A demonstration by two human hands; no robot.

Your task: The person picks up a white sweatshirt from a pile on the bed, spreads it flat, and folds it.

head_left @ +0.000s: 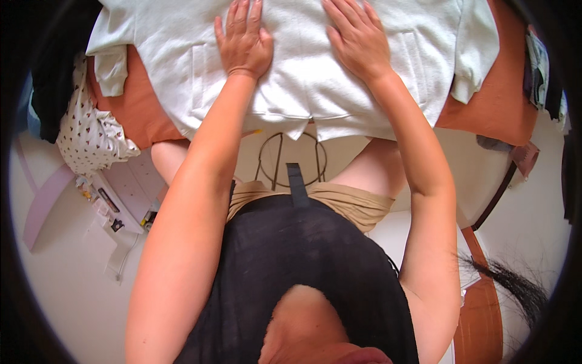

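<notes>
A white long-sleeved zip-up jacket lies spread out before me, its hem toward my body and hanging slightly over the near edge. Both of its sleeves lie out to the sides, and a pocket seam shows on each front half. My left hand rests flat on the left front half, fingers stretched away from me. On the right front half lies my right hand, also flat with fingers extended. Neither hand grips the cloth. The jacket's upper part is beyond the picture's top edge.
Under the jacket is an orange-brown covered surface. A white patterned cloth hangs at its left end, with dark clothing behind. Folded clothes sit at the far right. Below the near edge stands a round metal frame.
</notes>
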